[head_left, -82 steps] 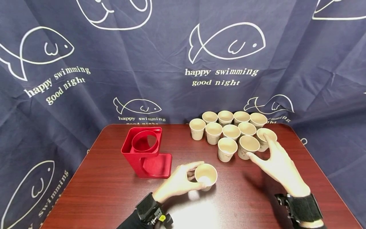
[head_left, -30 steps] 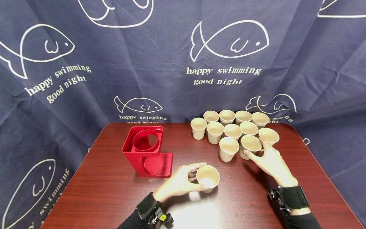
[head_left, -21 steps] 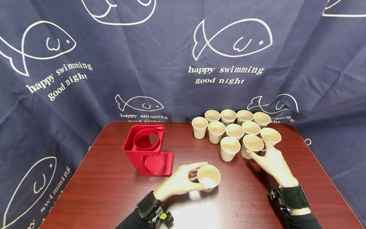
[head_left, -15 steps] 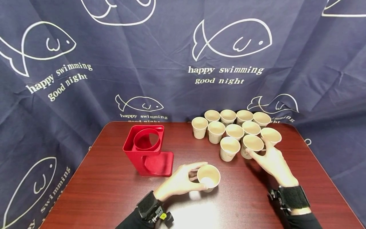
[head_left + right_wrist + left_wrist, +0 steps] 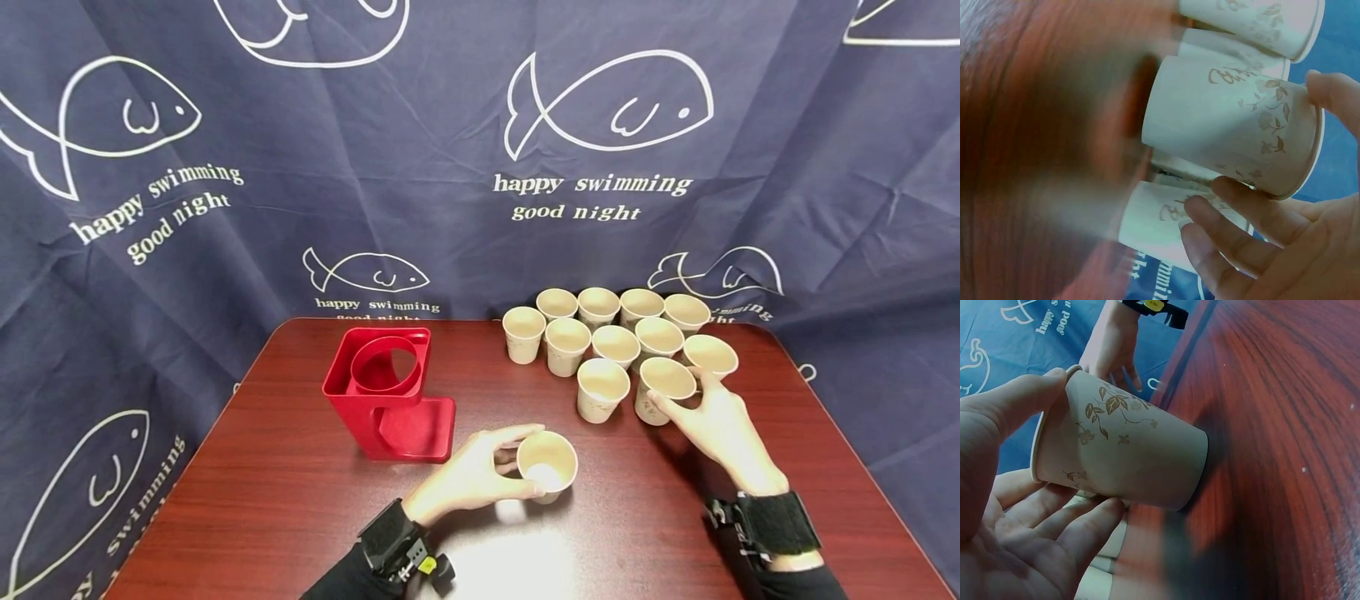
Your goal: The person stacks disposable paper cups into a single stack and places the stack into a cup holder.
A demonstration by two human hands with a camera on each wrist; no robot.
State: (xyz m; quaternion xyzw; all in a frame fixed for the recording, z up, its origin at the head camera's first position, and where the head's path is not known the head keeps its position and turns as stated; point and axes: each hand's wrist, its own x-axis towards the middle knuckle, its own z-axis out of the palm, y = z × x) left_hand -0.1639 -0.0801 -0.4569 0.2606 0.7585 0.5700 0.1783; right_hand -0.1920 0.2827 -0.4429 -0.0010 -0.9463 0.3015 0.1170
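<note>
A dark blue cloth (image 5: pixel 442 158) with white fish drawings and lettering hangs behind everything, beyond both hands. A reddish-brown table (image 5: pixel 255 508) spreads beneath the hands, with a bright glare on it just in front of the left hand. A red stand (image 5: pixel 375 405) is to the left of the left hand and a little beyond it; its square top has a ring inside, and its flat foot points toward that hand.

The left hand (image 5: pixel 472 473) is parted to the width of a cup (image 5: pixel 547 462) and holds it, thumb on one side and curled fingers on the other, mouth upward. The right hand (image 5: pixel 720 425) is opened about as wide and grips a second cup (image 5: pixel 663 390) between thumb and fingers near the rim, also mouth upward; whether its base touches the table I cannot tell.

Ten other cups stand upright beyond and to the left of the right hand, close together in uneven rows. The nearest cup (image 5: pixel 602 392) of these is just left of the one in the right hand, and another (image 5: pixel 709 357) is just beyond that hand's fingers. Each wrist wears a black strap (image 5: pixel 780 523). Small brown leaves and flowers (image 5: pixel 1113 406) decorate the left hand's cup.
</note>
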